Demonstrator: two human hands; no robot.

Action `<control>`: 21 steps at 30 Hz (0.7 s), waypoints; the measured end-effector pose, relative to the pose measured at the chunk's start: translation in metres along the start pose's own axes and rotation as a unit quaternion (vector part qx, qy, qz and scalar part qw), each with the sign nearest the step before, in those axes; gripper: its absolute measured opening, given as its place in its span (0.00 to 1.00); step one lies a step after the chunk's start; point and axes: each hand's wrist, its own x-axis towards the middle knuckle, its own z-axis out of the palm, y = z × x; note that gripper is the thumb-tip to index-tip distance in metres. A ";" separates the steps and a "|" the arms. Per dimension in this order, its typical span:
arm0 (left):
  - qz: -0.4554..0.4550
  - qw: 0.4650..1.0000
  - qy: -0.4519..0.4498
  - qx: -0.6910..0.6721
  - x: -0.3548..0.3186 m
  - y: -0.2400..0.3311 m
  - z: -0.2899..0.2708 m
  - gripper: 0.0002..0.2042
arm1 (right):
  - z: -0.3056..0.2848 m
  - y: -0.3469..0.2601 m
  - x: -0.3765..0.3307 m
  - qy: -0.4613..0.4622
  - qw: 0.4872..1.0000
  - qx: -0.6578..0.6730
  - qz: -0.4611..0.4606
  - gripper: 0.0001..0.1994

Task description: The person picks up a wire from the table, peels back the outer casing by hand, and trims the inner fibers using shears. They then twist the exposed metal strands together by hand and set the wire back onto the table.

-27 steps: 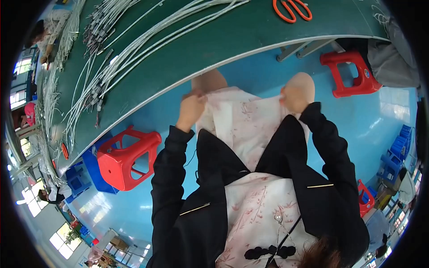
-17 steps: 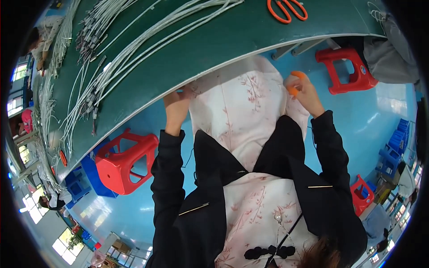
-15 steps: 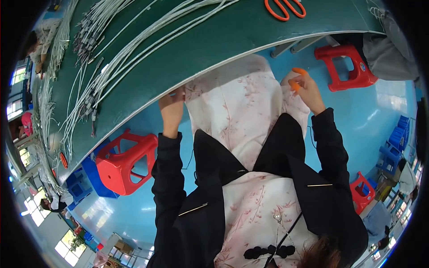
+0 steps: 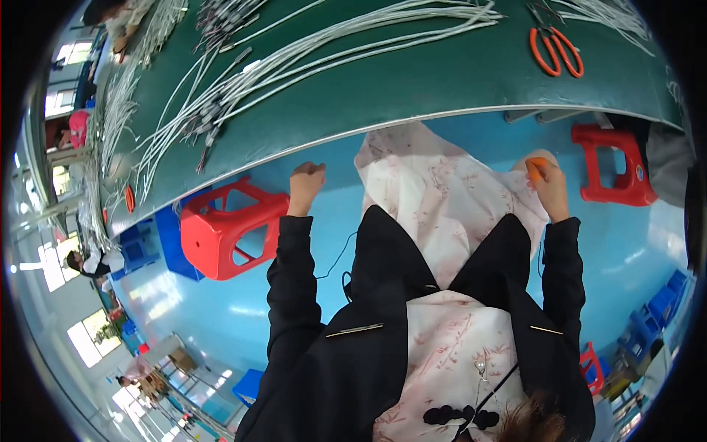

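My left hand (image 4: pixel 308 181) is closed in a loose fist just short of the green table's edge, with nothing visible in it. On the other side, my right hand (image 4: pixel 551 188) has its fingers curled beside the pale pink-patterned skirt (image 4: pixel 442 180) that I wear. Orange finger covers (image 4: pixel 540 168) show on that hand. Whether its fingers grip anything is hidden. Scissors with orange handles (image 4: pixel 556 53) lie on the green table (image 4: pixel 412 85), beyond my right hand. White cables (image 4: pixel 309 55) with grey connector ends lie bundled on the left part.
A red stool (image 4: pixel 221 234) stands by my left arm, with a blue bin (image 4: pixel 171 243) behind it. Another red stool (image 4: pixel 617 166) is at the right, next to grey cloth (image 4: pixel 669 166). A person (image 4: pixel 96 258) sits far left. The floor (image 4: pixel 228 302) is shiny blue.
The table edge sits farther off, and floor now shows between it and my skirt. My left hand has come out from the table edge. My right hand's fingers have curled in.
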 end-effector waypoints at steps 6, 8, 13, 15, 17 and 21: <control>-0.028 0.926 -0.088 -0.365 -0.020 0.026 -0.015 0.06 | 0.018 -0.015 0.008 -0.036 0.999 -0.014 -0.019 0.09; -0.008 0.920 -0.109 -0.377 -0.030 0.050 -0.018 0.05 | 0.017 -0.014 0.009 -0.034 0.999 -0.015 -0.032 0.09; 0.122 0.892 -0.255 -0.354 -0.080 0.124 -0.032 0.03 | 0.024 0.004 0.013 -0.006 0.979 -0.104 -0.176 0.08; 0.126 0.882 -0.278 -0.360 -0.100 0.163 -0.048 0.02 | 0.030 -0.018 0.007 -0.050 0.988 -0.097 -0.106 0.06; 0.201 0.850 -0.287 -0.392 -0.112 0.197 -0.066 0.02 | 0.032 -0.053 0.004 -0.034 0.985 -0.117 -0.124 0.06; 0.295 0.824 -0.297 -0.382 -0.099 0.255 -0.101 0.04 | 0.036 -0.081 0.001 -0.036 0.978 -0.147 -0.142 0.06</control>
